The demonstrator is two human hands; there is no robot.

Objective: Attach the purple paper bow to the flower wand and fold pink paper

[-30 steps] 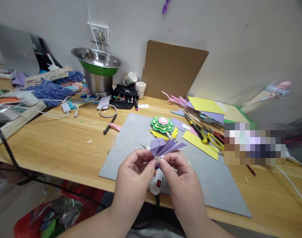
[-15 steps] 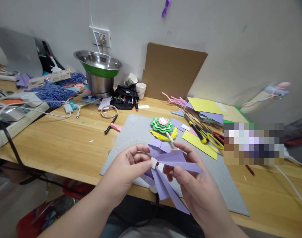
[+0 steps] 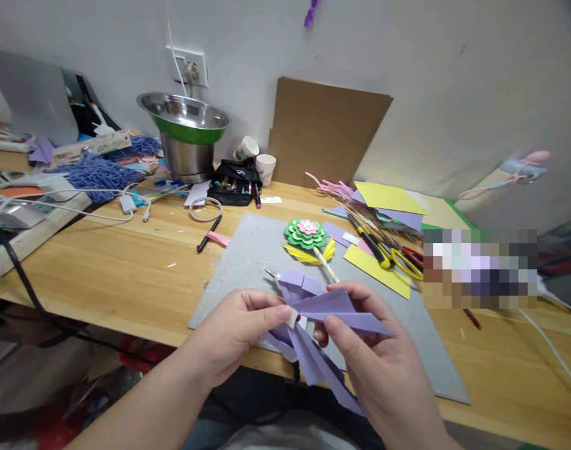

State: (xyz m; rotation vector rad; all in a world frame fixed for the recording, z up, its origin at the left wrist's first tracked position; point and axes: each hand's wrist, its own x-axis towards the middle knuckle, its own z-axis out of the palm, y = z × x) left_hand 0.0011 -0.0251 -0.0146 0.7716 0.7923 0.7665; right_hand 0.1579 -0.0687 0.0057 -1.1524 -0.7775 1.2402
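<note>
Between my hands is a folded purple paper piece (image 3: 308, 362) with several pointed flaps spreading out. My left hand (image 3: 238, 331) pinches it at the centre, its thumb on a small white patch (image 3: 292, 317). The fingers of my right hand (image 3: 374, 362) are closed on an upper right flap. A metal tip (image 3: 270, 274) with a pale collar sticks out behind the paper; the rest of that tool is mostly hidden. Just beyond lies a paper flower (image 3: 307, 234) with green layers, a pink centre, yellow leaves and a striped stem, on a grey mat (image 3: 248, 250).
Pliers (image 3: 372, 247), scissors (image 3: 406, 265) and a yellow paper strip (image 3: 377, 270) lie to the right. A black pen (image 3: 209, 234) is left of the mat. Farther back stand a metal bowl (image 3: 187, 119), a black pencil case (image 3: 233, 184) and brown cardboard (image 3: 330, 134).
Both hands have lowered slightly with the purple paper still held. The metal tip behind it now shows, where my left fingers covered it before.
</note>
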